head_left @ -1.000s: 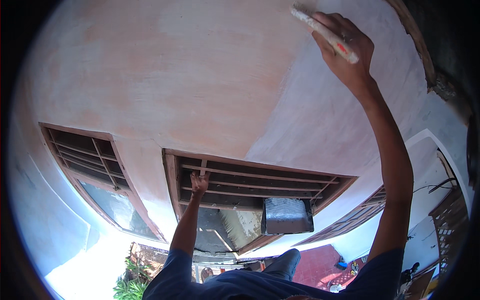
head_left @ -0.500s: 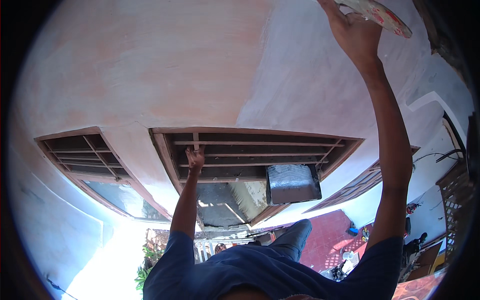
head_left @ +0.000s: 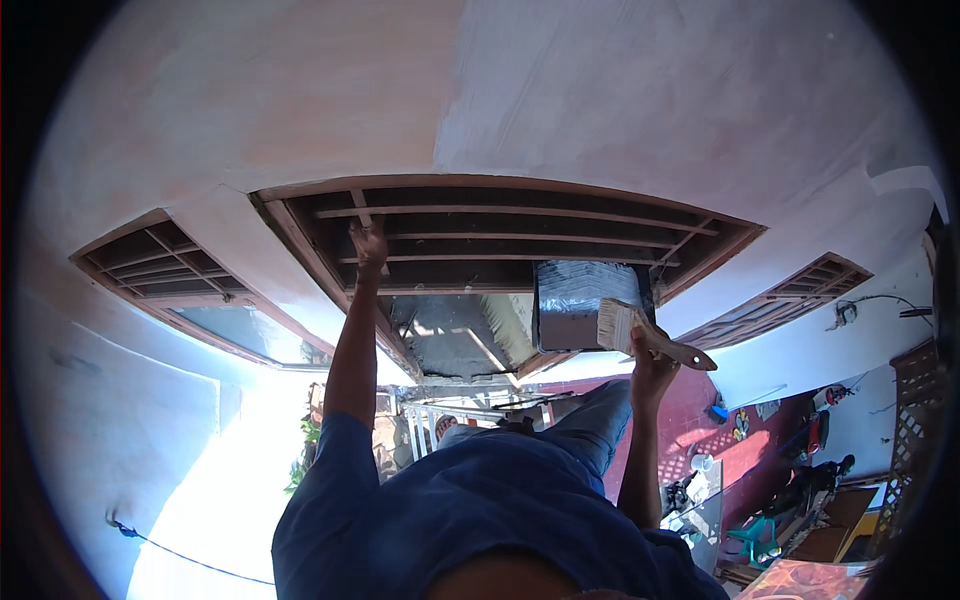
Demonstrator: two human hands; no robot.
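Flat paintbrush (head_left: 616,326), wide, pale bristles, worn handle with a hole at its end: right of centre, bristles toward the left, handle sloping down to the right.

Right hand (head_left: 655,372): grasping the paintbrush by the handle, from below; right of centre.

Paint tray (head_left: 588,282), dark-rimmed, ribbed slope with a silvery sheen: at centre right, in front of the window's lower right part. The bristles overlap its lower right corner in view; whether they touch it cannot be told.

Left hand (head_left: 369,243): left of centre, raised, fingers clasped on the wooden window grille (head_left: 520,213) near its short upright bar.

Wall (head_left: 330,90): across the top, pinkish at left, paler lilac-white at right, the two meeting in an uneven edge near top centre.

Smaller window (head_left: 165,262): left side. Further barred window (head_left: 780,300): right side.

Blue shirt (head_left: 480,500): bottom centre.

Red floor (head_left: 745,485), white bucket (head_left: 702,463) and green plastic chair (head_left: 757,537): lower right.

Brown lattice panel (head_left: 912,400): right edge.
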